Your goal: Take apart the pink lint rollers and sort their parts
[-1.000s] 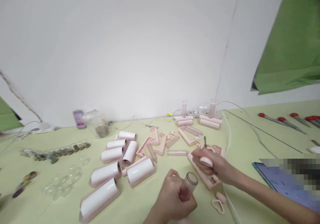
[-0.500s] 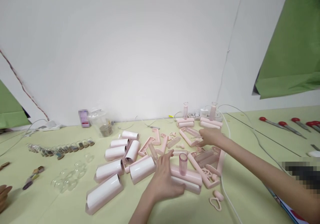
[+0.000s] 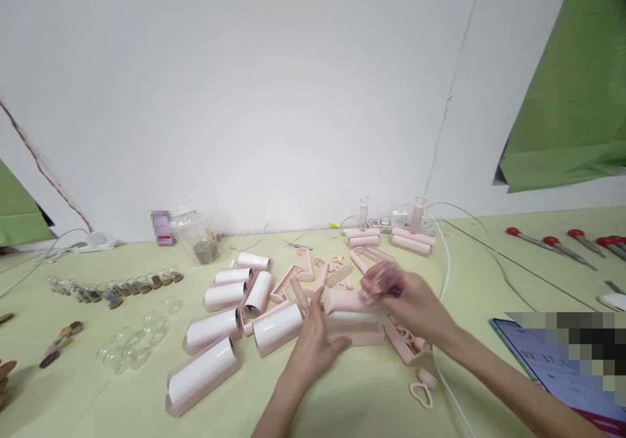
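Observation:
A pink lint roller [image 3: 342,302], its white roll and clear cover showing below, lies tilted in front of me. My left hand [image 3: 315,343] is around its left end, thumb along the lower edge and fingers up behind. Closed over the clear tube-shaped handle [image 3: 387,274] on top is my right hand [image 3: 415,301]; a small dark thing shows between its fingers, too blurred to name. Near the right hand sits a pink frame [image 3: 408,350] with small parts in it. A pink heart-shaped ring [image 3: 420,395] lies closer to me.
Several white rolls in clear covers [image 3: 203,376] lie to the left, with pink frame parts [image 3: 306,265] behind. Two assembled rollers [image 3: 412,241] stand at the back. Clear domes [image 3: 134,347] lie further left. A white cable [image 3: 447,255] runs past my right arm, near a phone [image 3: 542,366].
My right hand has come from the back frame toward me and closed on the roller's handle. The roller has tilted, and its clear cover now shows below the white roll.

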### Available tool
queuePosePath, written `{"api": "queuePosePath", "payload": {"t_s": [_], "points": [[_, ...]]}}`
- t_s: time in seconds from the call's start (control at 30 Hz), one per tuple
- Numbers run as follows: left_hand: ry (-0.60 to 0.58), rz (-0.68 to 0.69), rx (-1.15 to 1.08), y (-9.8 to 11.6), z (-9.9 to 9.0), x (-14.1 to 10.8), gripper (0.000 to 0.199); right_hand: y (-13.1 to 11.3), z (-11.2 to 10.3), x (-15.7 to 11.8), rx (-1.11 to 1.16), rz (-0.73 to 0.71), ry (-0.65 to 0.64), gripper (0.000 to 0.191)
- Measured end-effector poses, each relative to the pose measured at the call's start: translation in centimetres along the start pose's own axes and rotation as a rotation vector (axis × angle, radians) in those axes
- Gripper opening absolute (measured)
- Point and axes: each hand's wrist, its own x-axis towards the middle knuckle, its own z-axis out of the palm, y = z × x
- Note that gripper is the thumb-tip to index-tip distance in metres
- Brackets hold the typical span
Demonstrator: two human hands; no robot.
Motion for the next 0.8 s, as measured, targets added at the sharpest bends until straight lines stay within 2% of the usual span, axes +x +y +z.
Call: {"api": "queuePosePath", "payload": {"t_s": [0.1,0.13,0.17,0.2,0.27,0.3,0.33,0.37,0.47,0.5,0.57,0.67,0.8], "points": [[0.191,0.089,-0.063,0.9,-0.8,0.1,0.069,-0.8,-3.2,0.2,-0.040,-0.047,0.121,0.017],[0.241,0.069,-0.174,1.5,-1.1,0.1,0.062,-0.8,-3.9,0.0,-0.047,-0.073,0.121,0.018],[0.241,0.011,-0.341,2.1,-1.3,0.2,0.056,-0.8,-4.4,-0.3,-0.042,-0.100,0.095,0.019],[0.171,-0.079,-0.545,2.8,-1.4,0.2,0.055,-0.7,-4.5,-0.8,-0.025,-0.126,0.037,0.018],[-0.141,-0.291,-0.950,3.9,-1.1,0.0,0.067,-0.1,-3.6,-1.7,0.025,-0.171,-0.091,0.017],[-0.296,-0.382,-1.092,4.3,-0.8,-0.2,0.070,0.3,-2.8,-2.2,0.053,-0.182,-0.133,0.016],[-0.376,-0.456,-1.171,4.6,-0.4,-0.4,0.068,0.7,-1.7,-2.7,0.081,-0.170,-0.147,0.015],[-0.370,-0.512,-1.195,4.7,0.1,-0.6,0.061,1.2,-0.6,-3.1,0.106,-0.138,-0.127,0.014],[-0.133,-0.613,-1.083,4.4,1.4,-1.1,0.046,2.3,1.8,-4.2,0.197,0.024,-0.026,0.020],[-0.110,-0.632,-1.046,4.3,1.6,-1.1,0.045,2.5,2.2,-4.5,0.230,0.063,-0.019,0.023],[-0.171,-0.647,-1.020,4.1,1.7,-1.1,0.044,2.7,2.1,-4.8,0.289,0.082,-0.046,0.027],[-0.242,-0.637,-1.021,4.4,1.4,-1.0,0.044,2.7,1.1,-4.3,0.306,0.020,-0.132,0.026],[-0.198,-0.651,-1.029,5.7,0.7,-0.9,0.045,2.8,-0.2,-1.7,0.300,-0.008,-0.164,0.025]]}}
